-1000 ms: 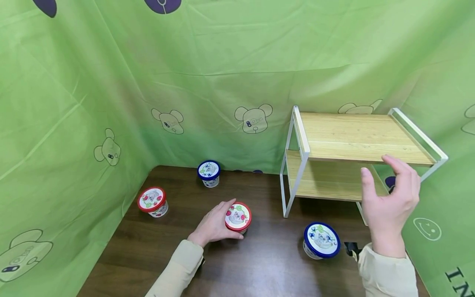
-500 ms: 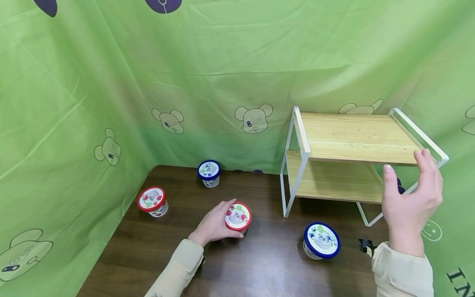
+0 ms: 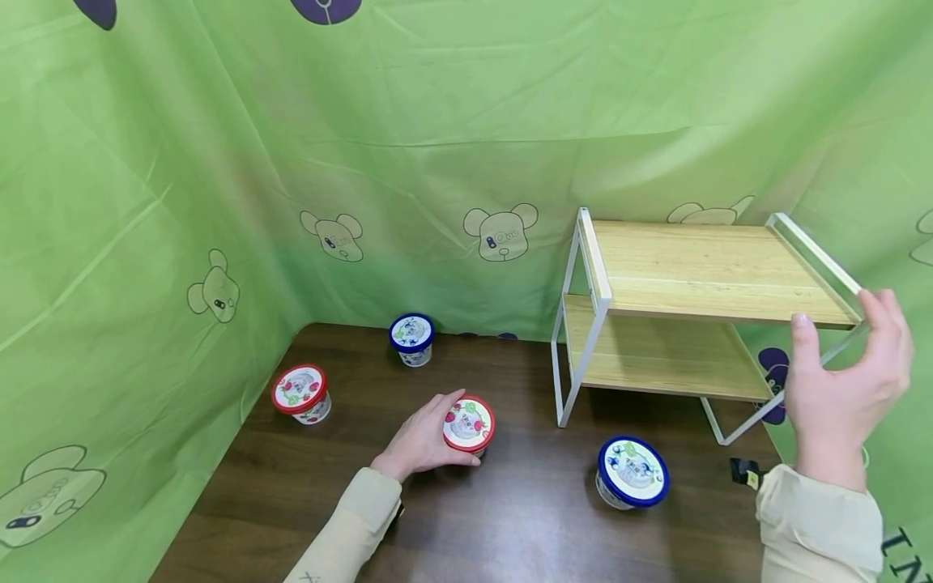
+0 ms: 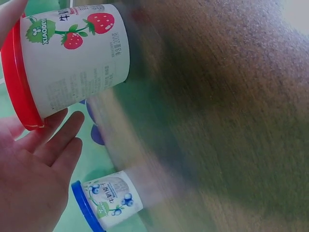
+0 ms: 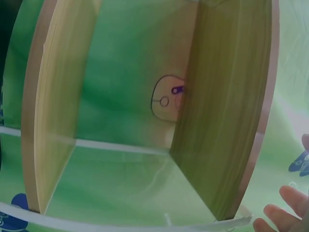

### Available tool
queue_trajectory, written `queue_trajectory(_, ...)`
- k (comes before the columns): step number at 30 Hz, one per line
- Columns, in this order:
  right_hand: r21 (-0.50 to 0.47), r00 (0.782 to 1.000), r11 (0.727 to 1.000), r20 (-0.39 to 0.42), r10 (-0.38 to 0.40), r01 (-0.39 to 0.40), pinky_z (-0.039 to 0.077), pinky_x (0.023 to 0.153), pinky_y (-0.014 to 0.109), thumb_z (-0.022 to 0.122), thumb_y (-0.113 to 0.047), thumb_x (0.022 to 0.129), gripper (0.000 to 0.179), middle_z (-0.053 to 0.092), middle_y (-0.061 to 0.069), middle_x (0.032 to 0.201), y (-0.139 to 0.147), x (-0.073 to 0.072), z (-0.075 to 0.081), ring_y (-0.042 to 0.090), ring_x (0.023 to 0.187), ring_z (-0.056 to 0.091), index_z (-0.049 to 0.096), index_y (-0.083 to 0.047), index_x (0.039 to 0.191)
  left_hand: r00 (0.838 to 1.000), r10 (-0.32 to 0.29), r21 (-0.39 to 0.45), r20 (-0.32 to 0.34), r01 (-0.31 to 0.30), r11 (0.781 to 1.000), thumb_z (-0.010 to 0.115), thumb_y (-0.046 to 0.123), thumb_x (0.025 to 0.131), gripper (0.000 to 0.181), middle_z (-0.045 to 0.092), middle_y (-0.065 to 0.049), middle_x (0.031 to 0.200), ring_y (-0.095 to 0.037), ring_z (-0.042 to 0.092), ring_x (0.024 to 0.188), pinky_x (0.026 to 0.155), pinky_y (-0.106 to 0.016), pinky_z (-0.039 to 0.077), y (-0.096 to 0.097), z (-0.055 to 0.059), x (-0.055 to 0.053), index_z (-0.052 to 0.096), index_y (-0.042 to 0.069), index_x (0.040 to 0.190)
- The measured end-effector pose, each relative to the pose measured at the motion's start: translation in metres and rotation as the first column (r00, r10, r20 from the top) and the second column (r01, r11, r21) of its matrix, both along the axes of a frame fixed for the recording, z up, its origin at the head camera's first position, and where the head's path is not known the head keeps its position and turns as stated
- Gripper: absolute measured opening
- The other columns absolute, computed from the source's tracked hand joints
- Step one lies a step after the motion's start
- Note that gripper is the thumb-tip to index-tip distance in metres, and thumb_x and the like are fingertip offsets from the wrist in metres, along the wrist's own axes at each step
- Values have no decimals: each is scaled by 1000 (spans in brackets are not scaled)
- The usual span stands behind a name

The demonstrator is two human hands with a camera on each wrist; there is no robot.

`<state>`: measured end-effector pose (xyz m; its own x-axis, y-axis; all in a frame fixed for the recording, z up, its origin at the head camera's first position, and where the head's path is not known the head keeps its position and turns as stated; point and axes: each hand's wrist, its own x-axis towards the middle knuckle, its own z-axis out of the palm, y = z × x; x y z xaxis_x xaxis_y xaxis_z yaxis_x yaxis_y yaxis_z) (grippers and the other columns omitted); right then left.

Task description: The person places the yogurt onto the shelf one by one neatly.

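My left hand [image 3: 426,437] grips a red-lidded strawberry yogurt tub [image 3: 468,425] near the middle of the table, thumb and fingers on opposite sides of its lid. In the left wrist view the white wall of this tub [image 4: 79,58] shows printed strawberries. My right hand [image 3: 849,380] is raised at the right front corner of a two-tier wooden shelf [image 3: 722,267] with white metal frames. Its thumb and fingers are spread apart, with nothing between them. A blue-lidded blueberry tub [image 3: 632,472] stands on the table in front of the shelf.
Another red-lidded tub [image 3: 300,393] stands at the left of the dark wooden table [image 3: 525,510]. A second blue-lidded tub [image 3: 411,336] is at the back, close to the green printed curtain [image 3: 408,162], which surrounds the table on the back and both sides.
My right hand has moved rightward, from in front of the shelf to its right front corner. The left hand keeps its hold on the strawberry tub in the same spot.
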<state>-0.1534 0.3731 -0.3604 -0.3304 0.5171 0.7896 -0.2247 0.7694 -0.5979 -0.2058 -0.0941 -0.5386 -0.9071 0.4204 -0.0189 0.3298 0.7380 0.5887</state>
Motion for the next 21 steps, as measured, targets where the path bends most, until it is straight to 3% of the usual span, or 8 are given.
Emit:
queue_trajectory(10,-44,995,999,99,12,-8,15,118,33,73,-33,89,56,44,-5,153,18,-4,3,12,141,35,59,-19,141,1000,1,22,10,-2,1000,90,61,65,112,51,0,135,-19,54,115,96,-45,50,-1,-2,-1,37,24,156)
queue_trajectory(21,-29,984,999,168,50,-45,25,112,27,77,-28,88,58,48,-11,146,33,-12,7,8,134,39,58,-19,142,1000,1,33,20,-1,999,89,64,65,112,51,0,135,-18,54,114,95,-45,51,0,-2,-1,37,23,156)
